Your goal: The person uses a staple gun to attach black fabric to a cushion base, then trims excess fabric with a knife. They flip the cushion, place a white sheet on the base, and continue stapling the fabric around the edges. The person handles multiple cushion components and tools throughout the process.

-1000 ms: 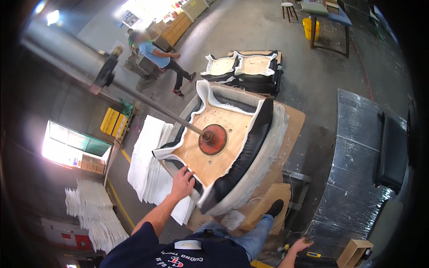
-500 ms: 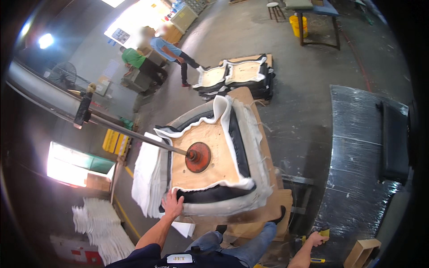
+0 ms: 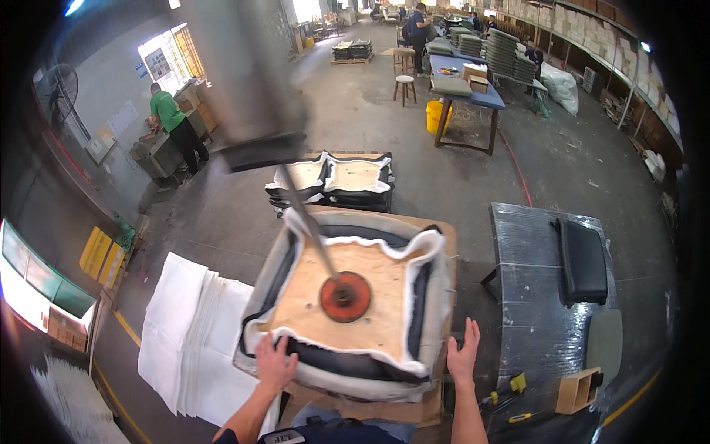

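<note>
We had the seat (image 3: 388,318) right in front of us, its wooden panel (image 3: 296,303) facing up, with white padding (image 3: 429,240) and black covering (image 3: 333,359) running along its edges. A red disc (image 3: 359,300) rested on the middle of the seat, at the lower end of a metal rod (image 3: 314,231) that slanted up past the seat's far edge to a blurred grey cylinder (image 3: 248,81). Our left hand (image 3: 275,366) lay on the seat's near edge, left of its middle, the fingers fairly spread on the padding and covering. Our right hand (image 3: 463,359) was just beside the seat's right edge, wide, thumb apart from the fingers and grasping nothing; we could not tell whether it touched the side. Left of the seat we saw a pile of white sheets (image 3: 181,333). To the seat's right stood a film-wrapped tabletop (image 3: 529,288), carrying a black cushion (image 3: 582,259). Beyond the seat were stacked black-covered seats (image 3: 357,175), and well beyond it we saw a yellow bucket (image 3: 438,118) next to a blue tabletop (image 3: 484,95). A person in green (image 3: 170,115) stood beyond the seat, off to its left.
</note>
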`<state>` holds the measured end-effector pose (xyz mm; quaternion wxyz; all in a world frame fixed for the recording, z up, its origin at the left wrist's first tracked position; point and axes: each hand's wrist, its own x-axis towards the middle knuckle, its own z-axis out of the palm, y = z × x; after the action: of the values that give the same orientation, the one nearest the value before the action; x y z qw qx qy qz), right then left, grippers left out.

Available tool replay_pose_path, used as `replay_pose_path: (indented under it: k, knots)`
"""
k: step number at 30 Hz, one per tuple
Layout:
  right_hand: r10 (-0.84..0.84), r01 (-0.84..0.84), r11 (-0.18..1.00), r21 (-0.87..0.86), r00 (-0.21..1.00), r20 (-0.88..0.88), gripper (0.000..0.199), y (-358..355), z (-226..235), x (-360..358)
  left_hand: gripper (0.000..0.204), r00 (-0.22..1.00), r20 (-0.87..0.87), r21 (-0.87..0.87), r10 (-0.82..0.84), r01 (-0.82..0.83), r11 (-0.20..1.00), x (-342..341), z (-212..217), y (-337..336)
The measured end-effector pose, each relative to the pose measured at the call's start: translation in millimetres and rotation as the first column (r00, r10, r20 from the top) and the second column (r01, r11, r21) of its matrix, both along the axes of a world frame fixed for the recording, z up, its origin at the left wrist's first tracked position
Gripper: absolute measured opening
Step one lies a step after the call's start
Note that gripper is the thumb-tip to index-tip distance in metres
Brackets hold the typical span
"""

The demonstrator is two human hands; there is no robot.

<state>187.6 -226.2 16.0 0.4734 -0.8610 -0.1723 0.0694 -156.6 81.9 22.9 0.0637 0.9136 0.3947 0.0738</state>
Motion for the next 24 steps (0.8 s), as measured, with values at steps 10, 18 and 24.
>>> replay_pose_path:
  k: [10, 18, 24]
  knots:
    - [-0.237, 0.193, 0.885, -0.424, 0.970, -0.052, 0.054, 95.5, -3.7, -98.0, 0.039, 0.832, 0.527, 0.079, -0.174, 0.156, 0.985, -51.4, 64.5, 101.1]
    - [-0.324, 0.285, 0.827, -0.484, 0.946, 0.002, 0.058, 104.1, -10.8, -108.2, 0.054, 0.824, 0.565, 0.000, -0.039, 0.047, 0.999, -36.9, -20.0, 160.3]
    - [-0.345, 0.298, 0.821, -0.487, 0.938, -0.008, 0.061, 104.0, -16.4, -109.6, 0.056, 0.803, 0.594, 0.006, -0.055, 0.063, 0.998, -31.9, -40.3, 161.0]
